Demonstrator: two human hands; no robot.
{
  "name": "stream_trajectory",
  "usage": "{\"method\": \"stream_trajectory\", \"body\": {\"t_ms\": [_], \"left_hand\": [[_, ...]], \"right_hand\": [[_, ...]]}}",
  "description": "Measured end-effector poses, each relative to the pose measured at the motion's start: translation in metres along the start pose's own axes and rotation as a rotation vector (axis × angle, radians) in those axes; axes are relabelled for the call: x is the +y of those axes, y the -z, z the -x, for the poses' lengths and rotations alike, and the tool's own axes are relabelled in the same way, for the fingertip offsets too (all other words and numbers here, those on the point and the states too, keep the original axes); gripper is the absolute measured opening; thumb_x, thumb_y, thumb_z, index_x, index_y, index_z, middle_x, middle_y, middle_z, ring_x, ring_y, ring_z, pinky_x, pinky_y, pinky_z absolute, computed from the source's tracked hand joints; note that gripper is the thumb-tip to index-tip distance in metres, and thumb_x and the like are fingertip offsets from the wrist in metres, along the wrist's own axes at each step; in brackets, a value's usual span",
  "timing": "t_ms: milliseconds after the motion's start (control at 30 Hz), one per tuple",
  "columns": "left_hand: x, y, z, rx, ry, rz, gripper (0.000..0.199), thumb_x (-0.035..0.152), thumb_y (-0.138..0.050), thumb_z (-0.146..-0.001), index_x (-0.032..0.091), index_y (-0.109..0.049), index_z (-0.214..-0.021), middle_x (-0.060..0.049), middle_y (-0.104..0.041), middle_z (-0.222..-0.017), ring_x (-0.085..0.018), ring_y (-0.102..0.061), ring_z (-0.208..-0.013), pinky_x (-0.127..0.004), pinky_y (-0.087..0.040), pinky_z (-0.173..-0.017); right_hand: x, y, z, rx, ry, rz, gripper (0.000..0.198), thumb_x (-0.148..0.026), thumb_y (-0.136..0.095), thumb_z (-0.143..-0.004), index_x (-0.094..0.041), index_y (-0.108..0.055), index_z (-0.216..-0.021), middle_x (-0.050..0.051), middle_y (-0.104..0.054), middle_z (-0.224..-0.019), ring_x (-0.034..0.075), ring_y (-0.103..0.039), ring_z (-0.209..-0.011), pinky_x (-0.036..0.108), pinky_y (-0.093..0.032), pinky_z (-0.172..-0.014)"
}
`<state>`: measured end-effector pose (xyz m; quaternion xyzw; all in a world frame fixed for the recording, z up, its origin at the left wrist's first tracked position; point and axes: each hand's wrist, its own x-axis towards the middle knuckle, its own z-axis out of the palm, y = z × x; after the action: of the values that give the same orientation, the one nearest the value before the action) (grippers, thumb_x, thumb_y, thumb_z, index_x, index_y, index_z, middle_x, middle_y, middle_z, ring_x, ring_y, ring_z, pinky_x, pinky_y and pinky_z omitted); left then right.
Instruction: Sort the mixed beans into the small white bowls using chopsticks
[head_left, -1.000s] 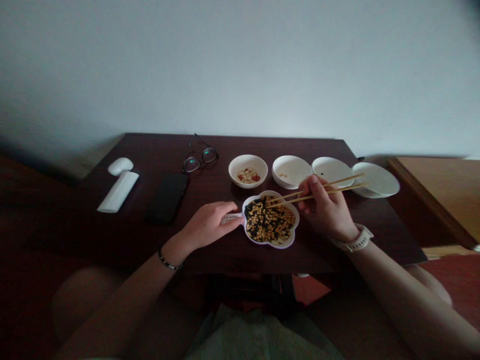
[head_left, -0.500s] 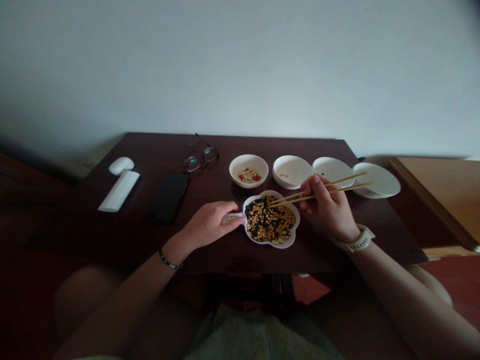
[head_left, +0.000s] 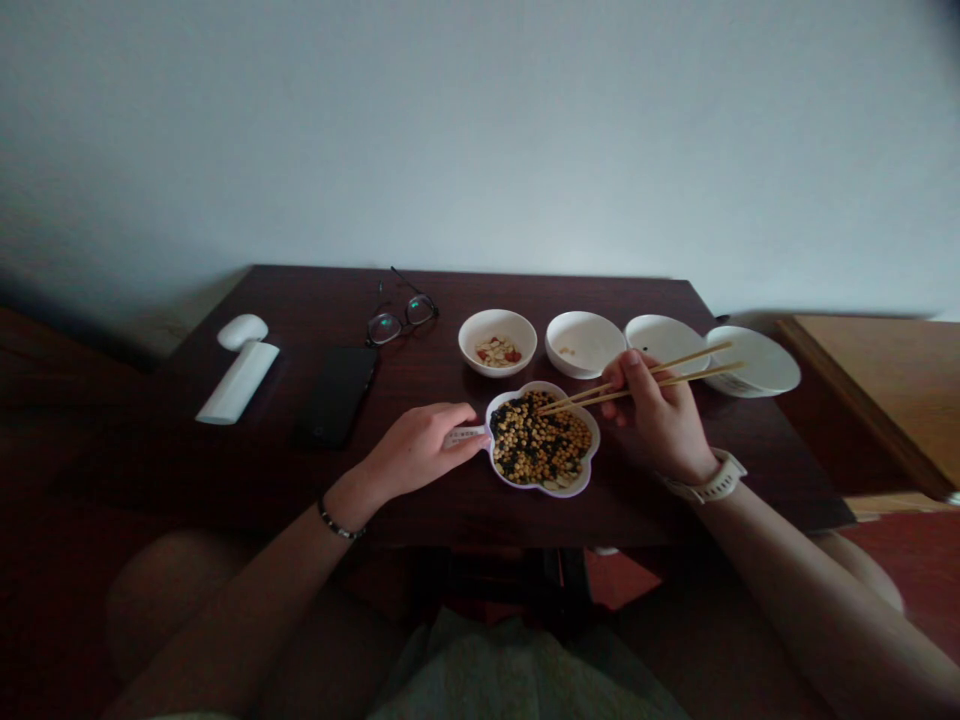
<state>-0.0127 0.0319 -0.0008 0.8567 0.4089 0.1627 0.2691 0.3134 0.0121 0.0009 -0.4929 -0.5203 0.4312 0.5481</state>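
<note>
My left hand [head_left: 424,445] pinches the short handle of a white, flower-shaped bowl [head_left: 595,470] with a lilac rim. Yellow beans and black grains or beans [head_left: 540,440] fill it, mixed together, with a few pale slices near its front edge. A pair of wooden chopsticks [head_left: 679,370] is gripped in my right hand [head_left: 656,415], their tips down in the mix near the bowl's upper middle. Behind the bowl stands a white round bowl [head_left: 474,343] holding pale slices and red pieces.
Three more white bowls stand to the right: one with a few pale bits [head_left: 600,335], one with a dark speck [head_left: 667,330], one at the table's right edge [head_left: 765,360]. Glasses [head_left: 405,318], a black phone [head_left: 337,395] and a white device [head_left: 240,383] lie left.
</note>
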Motion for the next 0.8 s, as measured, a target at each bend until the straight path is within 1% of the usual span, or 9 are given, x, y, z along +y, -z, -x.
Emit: {"method": "stream_trajectory", "body": {"t_ms": [100, 200, 300, 400, 467, 533, 633, 733, 800], "left_hand": [[-0.001, 0.001, 0.000, -0.012, 0.000, -0.002, 0.025, 0.043, -0.065, -0.107, 0.020, -0.073, -0.103, -0.005, -0.077, -0.098, -0.021, -0.071, -0.088, -0.029, -0.045, -0.077], [0.000, 0.003, -0.001, -0.048, 0.002, 0.013, 0.026, 0.045, -0.064, -0.108, 0.020, -0.073, -0.103, -0.004, -0.076, -0.097, -0.020, -0.070, -0.087, -0.029, -0.045, -0.076], [0.006, 0.006, -0.004, -0.108, 0.008, 0.059, 0.030, 0.046, -0.060, -0.111, 0.021, -0.073, -0.101, -0.002, -0.075, -0.091, -0.018, -0.069, -0.083, -0.028, -0.043, -0.075], [0.016, 0.008, -0.010, -0.141, 0.039, 0.088, 0.031, 0.047, -0.060, -0.111, 0.021, -0.074, -0.101, 0.000, -0.075, -0.088, -0.017, -0.068, -0.079, -0.027, -0.042, -0.072], [0.022, 0.009, -0.018, -0.168, 0.070, 0.098, 0.031, 0.048, -0.061, -0.110, 0.022, -0.074, -0.102, 0.000, -0.075, -0.087, -0.017, -0.067, -0.076, -0.027, -0.040, -0.070], [0.027, 0.010, -0.029, -0.206, 0.090, 0.102, 0.033, 0.050, -0.062, -0.108, 0.021, -0.074, -0.098, 0.000, -0.074, -0.083, -0.017, -0.067, -0.074, -0.027, -0.039, -0.067], [0.032, 0.011, -0.048, -0.263, 0.079, 0.108, 0.037, 0.053, -0.063, -0.106, 0.020, -0.070, -0.090, 0.001, -0.071, -0.077, -0.017, -0.063, -0.069, -0.028, -0.036, -0.063], [0.034, 0.012, -0.066, -0.306, 0.044, 0.114, 0.038, 0.054, -0.064, -0.105, 0.021, -0.069, -0.087, 0.001, -0.069, -0.075, -0.016, -0.060, -0.067, -0.028, -0.033, -0.061], [0.034, 0.010, -0.076, -0.318, 0.021, 0.127, 0.038, 0.053, -0.064, -0.105, 0.020, -0.069, -0.087, 0.001, -0.068, -0.074, -0.015, -0.059, -0.066, -0.028, -0.033, -0.061]], "right_hand": [[-0.001, 0.001, 0.000, 0.026, 0.004, 0.016, 0.048, -0.064, -0.059, -0.108, -0.023, -0.060, -0.083, -0.001, -0.062, -0.061, 0.011, -0.050, -0.048, 0.023, -0.036, -0.044], [-0.005, 0.003, -0.001, 0.057, -0.002, -0.014, 0.049, -0.065, -0.061, -0.106, -0.023, -0.060, -0.082, -0.001, -0.059, -0.061, 0.011, -0.050, -0.048, 0.023, -0.036, -0.043], [-0.013, 0.008, -0.004, 0.096, 0.024, -0.088, 0.048, -0.062, -0.067, -0.104, -0.022, -0.058, -0.079, -0.001, -0.057, -0.069, 0.010, -0.052, -0.051, 0.022, -0.035, -0.041], [-0.022, 0.017, -0.009, 0.151, 0.022, -0.214, 0.047, -0.058, -0.074, -0.101, -0.022, -0.056, -0.077, -0.001, -0.055, -0.073, 0.009, -0.052, -0.053, 0.021, -0.034, -0.040], [-0.026, 0.024, -0.013, 0.180, -0.013, -0.319, 0.045, -0.054, -0.079, -0.098, -0.022, -0.055, -0.077, -0.002, -0.053, -0.072, 0.008, -0.051, -0.054, 0.020, -0.035, -0.040], [-0.030, 0.032, -0.017, 0.197, -0.071, -0.413, 0.045, -0.051, -0.086, -0.093, -0.022, -0.054, -0.079, -0.003, -0.052, -0.073, 0.007, -0.049, -0.055, 0.017, -0.033, -0.039], [-0.030, 0.044, -0.023, 0.192, -0.170, -0.511, 0.047, -0.045, -0.095, -0.083, -0.022, -0.053, -0.080, -0.004, -0.051, -0.076, 0.006, -0.047, -0.055, 0.016, -0.032, -0.037], [-0.026, 0.055, -0.028, 0.183, -0.190, -0.506, 0.048, -0.045, -0.095, -0.081, -0.023, -0.053, -0.080, -0.004, -0.051, -0.077, 0.007, -0.047, -0.057, 0.016, -0.036, -0.038], [-0.022, 0.061, -0.032, 0.235, -0.148, -0.454, 0.046, -0.048, -0.092, -0.084, -0.023, -0.053, -0.080, -0.003, -0.053, -0.078, 0.008, -0.049, -0.059, 0.017, -0.041, -0.041]]}}
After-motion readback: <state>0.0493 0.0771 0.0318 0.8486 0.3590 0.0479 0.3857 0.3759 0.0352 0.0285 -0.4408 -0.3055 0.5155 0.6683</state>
